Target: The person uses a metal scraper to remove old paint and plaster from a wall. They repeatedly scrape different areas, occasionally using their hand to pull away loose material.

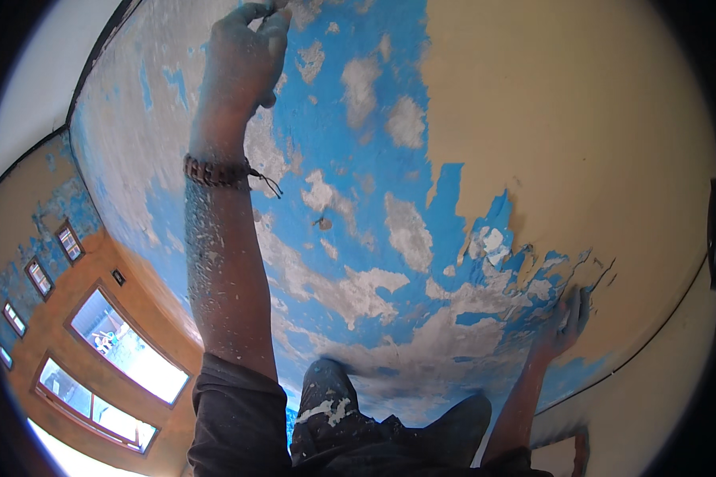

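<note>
My left hand (pixel 250 52) is raised high in front of the wall, at the top edge of the view. Its fingers are closed in a pinch, and what they hold, if anything, is cut off by the frame. Paint dust and flakes cling to that forearm, which wears a dark braided bracelet (pixel 215 171). Lower right, my right hand (pixel 563 324) rests with extended fingers against the wall beside a cracked, lifting edge of beige paint (pixel 573 274). Blue paint (pixel 326 135) shows across the wall's middle, broken by bare grey plaster patches (pixel 408 230).
Intact beige paint (pixel 557 103) covers the wall's right part. At far left, an orange wall (pixel 175 322) has several windows, one a large window (pixel 127 346). My knees (pixel 330 385), in dark paint-spotted trousers, are bent close to the wall. A dark-framed opening (pixel 565 457) lies lower right.
</note>
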Motion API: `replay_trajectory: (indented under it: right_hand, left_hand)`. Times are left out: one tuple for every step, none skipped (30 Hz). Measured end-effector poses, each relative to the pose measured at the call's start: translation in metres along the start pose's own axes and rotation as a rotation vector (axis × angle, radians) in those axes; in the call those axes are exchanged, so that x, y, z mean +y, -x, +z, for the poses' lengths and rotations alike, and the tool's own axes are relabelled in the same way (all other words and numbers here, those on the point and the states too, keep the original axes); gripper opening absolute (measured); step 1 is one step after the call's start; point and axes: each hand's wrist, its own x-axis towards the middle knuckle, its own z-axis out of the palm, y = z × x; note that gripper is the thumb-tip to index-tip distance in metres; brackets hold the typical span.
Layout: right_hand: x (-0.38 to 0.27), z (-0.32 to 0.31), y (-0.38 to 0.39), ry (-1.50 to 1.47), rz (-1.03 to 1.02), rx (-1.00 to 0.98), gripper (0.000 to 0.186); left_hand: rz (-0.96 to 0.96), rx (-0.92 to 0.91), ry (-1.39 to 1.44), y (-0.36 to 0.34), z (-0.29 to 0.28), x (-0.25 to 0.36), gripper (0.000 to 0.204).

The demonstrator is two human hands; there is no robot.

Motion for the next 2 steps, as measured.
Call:
replay_trajectory:
  right_hand:
    - [-0.0041, 0.0008, -0.0026, -0.016, 0.012, 0.007, 0.035]
    - [-0.0049, 0.0015, -0.0048, -0.013, -0.011, 0.01, 0.036]
  left_hand:
    - [0.045, 0.012, -0.013, -0.0002, 0.0024, -0.0051, 0.052]
    - [0.089, 0.025, -0.027, 0.0, 0.0044, -0.0146, 0.054]
